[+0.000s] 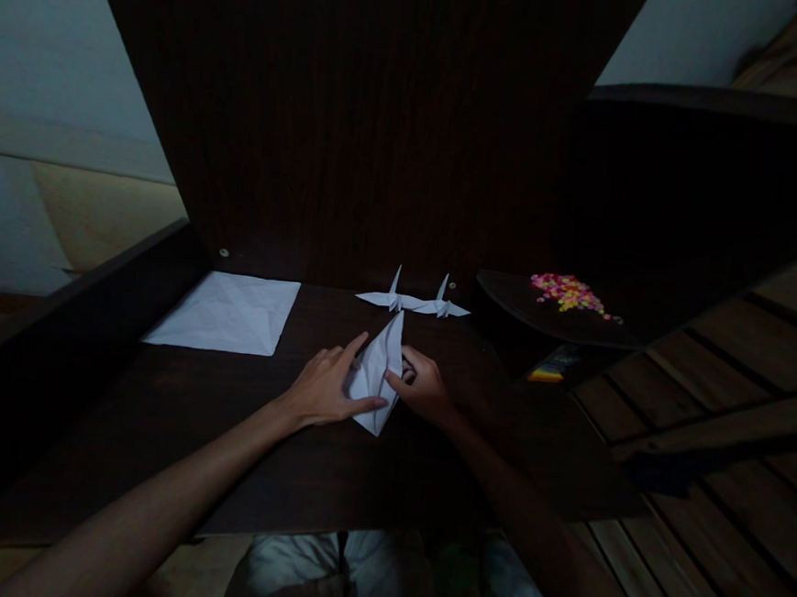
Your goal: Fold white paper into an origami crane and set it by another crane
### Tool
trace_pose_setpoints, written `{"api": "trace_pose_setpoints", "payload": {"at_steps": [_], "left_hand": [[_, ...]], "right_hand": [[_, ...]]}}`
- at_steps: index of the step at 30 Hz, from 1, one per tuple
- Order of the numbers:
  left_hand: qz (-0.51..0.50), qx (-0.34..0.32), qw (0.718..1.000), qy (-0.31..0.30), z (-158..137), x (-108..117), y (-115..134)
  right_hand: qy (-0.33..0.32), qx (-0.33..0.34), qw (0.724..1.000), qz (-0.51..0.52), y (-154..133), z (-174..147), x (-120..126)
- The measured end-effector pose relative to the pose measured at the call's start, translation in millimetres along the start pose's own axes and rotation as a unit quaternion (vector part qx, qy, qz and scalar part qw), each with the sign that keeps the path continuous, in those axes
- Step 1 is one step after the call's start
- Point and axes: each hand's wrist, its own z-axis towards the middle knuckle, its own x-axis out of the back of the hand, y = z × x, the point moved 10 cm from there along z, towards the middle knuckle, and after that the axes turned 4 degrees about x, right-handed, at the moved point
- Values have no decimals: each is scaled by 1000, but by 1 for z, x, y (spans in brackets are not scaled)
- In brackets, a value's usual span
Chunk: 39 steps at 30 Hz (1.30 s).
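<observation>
A white origami paper [377,370], folded into a long kite shape with creased flaps, lies on the dark tabletop in front of me. My left hand [323,386] grips it from the left, thumb across its lower part and index finger along its left edge. At the right edge, my right hand [423,388] pinches the paper between thumb and curled fingers. Just beyond the upper tip stand two folded paper cranes [393,301] [442,308], side by side with their pointed ends touching or overlapping.
A stack of white paper sheets [232,315] lies at the left on the dark tabletop [181,429]. Small colourful pieces [568,293] are heaped on a rounded shelf [509,298] at the right. A tall dark panel [357,130] rises behind, and a low side board [58,327] borders the left.
</observation>
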Motion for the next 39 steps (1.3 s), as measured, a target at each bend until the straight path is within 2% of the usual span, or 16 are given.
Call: {"api": "trace_pose_setpoints", "payload": {"at_steps": [4, 10, 20, 23, 34, 39], "left_hand": [[-14, 32, 999, 24, 2, 5, 2], [6, 44, 998, 37, 3, 10, 6], [-61, 120, 990, 49, 8, 15, -22], [-76, 95, 991, 56, 10, 17, -22], [-75, -59, 995, 9, 7, 9, -12], [-66, -116, 991, -10, 3, 8, -5]], "right_hand": [[-6, 31, 999, -31, -8, 1, -2], [9, 42, 999, -30, -8, 1, -1], [36, 24, 999, -14, -1, 0, 1], [32, 28, 999, -10, -3, -1, -1], [10, 44, 999, 25, -6, 1, -5], [19, 91, 996, 7, -12, 2, 0]]}}
